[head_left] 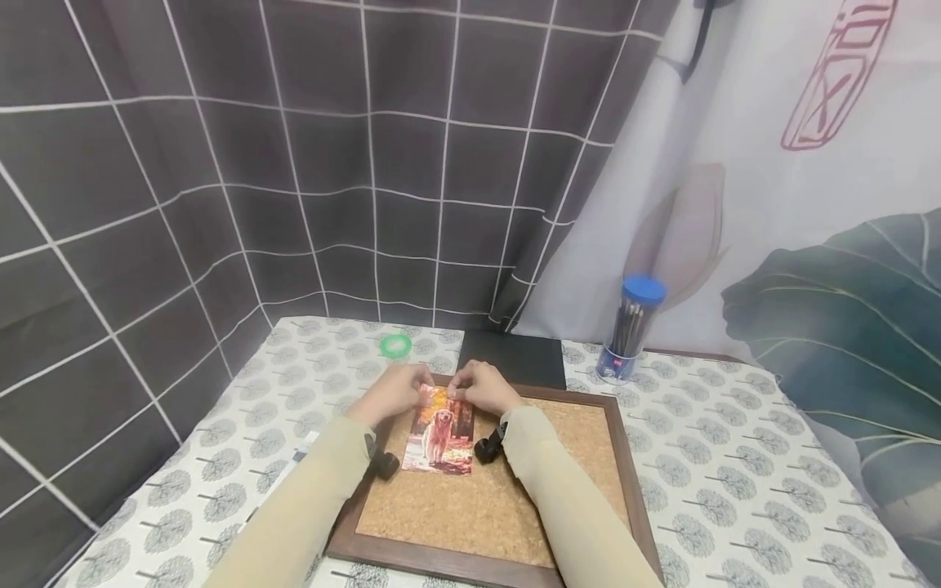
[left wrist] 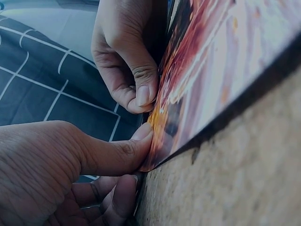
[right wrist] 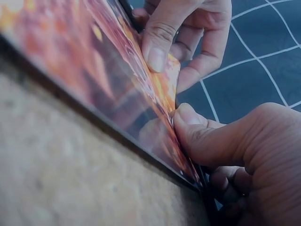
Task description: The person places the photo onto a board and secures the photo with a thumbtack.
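A glossy photo of a golden dog among autumn leaves (head_left: 439,445) lies over the upper left of a cork board (head_left: 448,514) with a brown wooden frame. My left hand (head_left: 393,394) pinches the photo's top left corner, thumb on the printed face. At the top edge, farther right, my right hand (head_left: 487,388) grips the photo between thumb and fingers. Both wrist views show the lower part of the photo (left wrist: 221,52) standing off the cork (right wrist: 80,174), with a dark gap beneath. Some fingertips are hidden behind the photo and the frame.
Behind the board lie a green ring (head_left: 395,355) and a flat black sheet (head_left: 515,358). A clear tub with a blue lid (head_left: 644,289) holds dark pencil-like sticks at the back right. Something white and flat (head_left: 297,449) shows partly under my left arm. A dark gridded curtain (head_left: 404,163) hangs behind.
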A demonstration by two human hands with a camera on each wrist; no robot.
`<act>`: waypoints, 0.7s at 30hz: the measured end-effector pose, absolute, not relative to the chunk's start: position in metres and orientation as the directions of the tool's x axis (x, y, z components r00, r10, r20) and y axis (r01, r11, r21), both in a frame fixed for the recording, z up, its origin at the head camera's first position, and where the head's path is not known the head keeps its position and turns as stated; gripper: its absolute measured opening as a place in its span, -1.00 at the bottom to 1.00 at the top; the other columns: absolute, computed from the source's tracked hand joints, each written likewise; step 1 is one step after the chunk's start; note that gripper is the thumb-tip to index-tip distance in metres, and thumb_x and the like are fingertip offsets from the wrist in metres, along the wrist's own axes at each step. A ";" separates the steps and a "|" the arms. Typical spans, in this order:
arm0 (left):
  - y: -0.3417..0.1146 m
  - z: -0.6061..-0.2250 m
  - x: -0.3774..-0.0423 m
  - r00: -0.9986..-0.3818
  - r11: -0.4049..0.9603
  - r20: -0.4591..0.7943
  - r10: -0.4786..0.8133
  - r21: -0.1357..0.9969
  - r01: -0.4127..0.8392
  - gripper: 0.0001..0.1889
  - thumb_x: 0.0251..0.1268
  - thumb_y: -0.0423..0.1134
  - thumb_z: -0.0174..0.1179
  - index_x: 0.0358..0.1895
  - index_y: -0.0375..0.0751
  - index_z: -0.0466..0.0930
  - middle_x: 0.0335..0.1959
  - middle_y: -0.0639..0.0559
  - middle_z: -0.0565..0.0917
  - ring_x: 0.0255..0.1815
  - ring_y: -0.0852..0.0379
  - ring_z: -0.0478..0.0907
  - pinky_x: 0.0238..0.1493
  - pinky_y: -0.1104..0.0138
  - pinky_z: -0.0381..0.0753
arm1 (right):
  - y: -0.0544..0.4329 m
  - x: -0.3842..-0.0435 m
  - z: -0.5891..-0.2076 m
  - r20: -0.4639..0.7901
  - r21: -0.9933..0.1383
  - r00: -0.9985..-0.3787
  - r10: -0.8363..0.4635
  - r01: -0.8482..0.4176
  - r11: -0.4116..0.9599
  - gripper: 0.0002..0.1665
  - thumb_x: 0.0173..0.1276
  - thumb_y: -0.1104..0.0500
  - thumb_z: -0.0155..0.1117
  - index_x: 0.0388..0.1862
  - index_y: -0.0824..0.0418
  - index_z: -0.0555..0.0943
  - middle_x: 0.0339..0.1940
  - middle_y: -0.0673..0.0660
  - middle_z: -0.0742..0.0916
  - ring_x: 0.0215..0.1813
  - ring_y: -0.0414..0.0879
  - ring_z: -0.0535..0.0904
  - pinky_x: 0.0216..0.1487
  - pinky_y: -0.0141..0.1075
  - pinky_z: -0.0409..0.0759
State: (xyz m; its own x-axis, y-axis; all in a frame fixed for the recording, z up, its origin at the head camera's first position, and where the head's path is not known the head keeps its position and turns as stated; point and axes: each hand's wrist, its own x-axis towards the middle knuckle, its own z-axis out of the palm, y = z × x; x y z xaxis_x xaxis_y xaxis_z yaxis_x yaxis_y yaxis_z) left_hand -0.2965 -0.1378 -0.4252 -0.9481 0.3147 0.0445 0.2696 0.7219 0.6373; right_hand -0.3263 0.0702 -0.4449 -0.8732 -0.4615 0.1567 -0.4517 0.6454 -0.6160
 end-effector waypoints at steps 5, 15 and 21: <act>-0.138 -0.427 -0.296 -0.946 0.722 0.045 0.321 0.635 0.275 -0.80 0.08 -0.36 0.41 -0.23 -0.10 0.64 -0.38 0.07 0.62 -0.33 0.10 0.54 -0.27 0.23 0.58 | 0.071 -0.327 -0.445 0.160 -0.607 -0.866 -0.474 -0.465 0.644 -0.91 0.24 0.09 0.49 -0.38 0.07 0.77 -0.39 -0.05 0.60 -0.26 -0.15 0.49 -0.04 -0.20 0.47; -0.138 -0.423 -0.296 -0.947 0.721 0.039 0.319 0.638 0.269 -0.81 0.10 -0.36 0.40 -0.21 -0.10 0.64 -0.35 0.05 0.64 -0.30 0.09 0.56 -0.25 0.23 0.60 | 0.071 -0.329 -0.444 0.162 -0.598 -0.866 -0.473 -0.468 0.651 -0.93 0.24 0.10 0.49 -0.38 0.06 0.76 -0.39 -0.04 0.60 -0.26 -0.14 0.48 -0.06 -0.21 0.46; -0.138 -0.423 -0.295 -0.951 0.719 0.027 0.309 0.648 0.252 -0.80 0.09 -0.36 0.41 -0.22 -0.10 0.64 -0.37 0.06 0.63 -0.33 0.10 0.55 -0.28 0.25 0.59 | 0.071 -0.329 -0.447 0.164 -0.597 -0.864 -0.476 -0.471 0.650 -0.91 0.25 0.08 0.49 -0.40 0.04 0.76 -0.39 -0.04 0.60 -0.25 -0.13 0.49 -0.03 -0.19 0.48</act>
